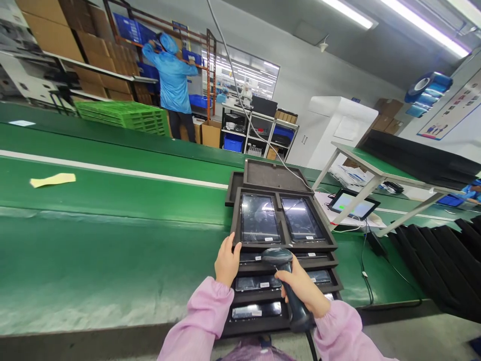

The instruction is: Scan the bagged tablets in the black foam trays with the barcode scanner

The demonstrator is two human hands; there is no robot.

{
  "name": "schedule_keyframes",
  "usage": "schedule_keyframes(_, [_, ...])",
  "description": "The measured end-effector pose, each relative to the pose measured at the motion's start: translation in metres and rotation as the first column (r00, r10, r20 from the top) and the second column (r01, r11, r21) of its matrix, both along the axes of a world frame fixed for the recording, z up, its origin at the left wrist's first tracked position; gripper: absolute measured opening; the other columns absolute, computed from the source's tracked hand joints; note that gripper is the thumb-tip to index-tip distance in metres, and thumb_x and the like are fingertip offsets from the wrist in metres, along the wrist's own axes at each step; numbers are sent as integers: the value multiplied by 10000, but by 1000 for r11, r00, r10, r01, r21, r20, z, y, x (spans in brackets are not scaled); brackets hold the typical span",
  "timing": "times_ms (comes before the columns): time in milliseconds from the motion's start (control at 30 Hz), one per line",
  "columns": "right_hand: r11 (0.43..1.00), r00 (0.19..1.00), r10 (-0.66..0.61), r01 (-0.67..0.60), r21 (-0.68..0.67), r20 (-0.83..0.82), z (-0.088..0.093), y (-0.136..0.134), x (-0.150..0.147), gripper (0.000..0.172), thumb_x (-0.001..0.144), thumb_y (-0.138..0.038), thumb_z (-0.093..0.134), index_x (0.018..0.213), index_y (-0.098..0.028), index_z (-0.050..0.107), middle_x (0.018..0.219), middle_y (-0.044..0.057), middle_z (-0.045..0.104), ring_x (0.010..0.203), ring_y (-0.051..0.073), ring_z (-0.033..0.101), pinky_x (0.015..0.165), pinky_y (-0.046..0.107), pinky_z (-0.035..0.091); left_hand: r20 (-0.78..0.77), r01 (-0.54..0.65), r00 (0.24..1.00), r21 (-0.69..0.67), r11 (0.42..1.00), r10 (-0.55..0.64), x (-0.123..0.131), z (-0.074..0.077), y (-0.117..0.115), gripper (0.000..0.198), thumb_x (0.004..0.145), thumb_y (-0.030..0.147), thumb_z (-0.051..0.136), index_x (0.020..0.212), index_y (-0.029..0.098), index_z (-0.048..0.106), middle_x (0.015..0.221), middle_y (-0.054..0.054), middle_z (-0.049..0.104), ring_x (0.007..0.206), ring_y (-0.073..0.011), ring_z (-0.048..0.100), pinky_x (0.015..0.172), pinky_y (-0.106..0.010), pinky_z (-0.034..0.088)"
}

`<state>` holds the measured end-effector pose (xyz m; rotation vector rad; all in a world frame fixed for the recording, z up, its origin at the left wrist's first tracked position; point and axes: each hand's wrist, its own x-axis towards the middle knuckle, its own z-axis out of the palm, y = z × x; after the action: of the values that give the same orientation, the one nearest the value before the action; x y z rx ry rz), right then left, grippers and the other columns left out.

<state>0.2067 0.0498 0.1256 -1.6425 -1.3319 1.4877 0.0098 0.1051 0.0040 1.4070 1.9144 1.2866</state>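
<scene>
Beyond the scanner [295,302] in the right hand [305,289], screens [260,218] bear unreadable white labels [268,239].

Before you runs a green-topped bench [93,271] with a white stripe [112,168] along its length, grey floor [439,338] visible past its near edge at lower right, and a raised stand [391,163] with pale legs at your right. Behind it, left to right, you have stacked cardboard boxes [56,32], green plastic pallets [124,115], a rust-coloured metal rack [209,75], a low shelving unit [263,116] and a white cabinet [319,123]. Your far wall [300,80] is grey, with an interior window [261,70] onto a brightly lit room; overhead, linear ceiling lights [424,27] glow white, and a poster [454,108] hangs at far right.
</scene>
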Motion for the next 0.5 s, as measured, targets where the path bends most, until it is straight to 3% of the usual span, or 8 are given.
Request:
schedule_keyframes(200, [1000,1000,-12,12,-8,-6,-7,-7,-2,687,669,-249,516,1285,-230,211,666,-46,557,379,132,516,310,213,401,1,3,1000,13,1000,-3,-1,-3,0,497,897,411,355,1316,157,441,1335,-131,483,1242,-258,426,1017,-435,380])
schedule_keyframes(500, [1000,996,-5,5,-9,-84,-8,-15,1,647,638,-280,519,1229,-223,261,613,-63,526,366,125,478,310,211,388,7,9,1000,-25,1000,-9,-1,3,-2,504,893,412,348,1324,164,432,1360,-111,462,1227,-251,439,1005,-422,387])
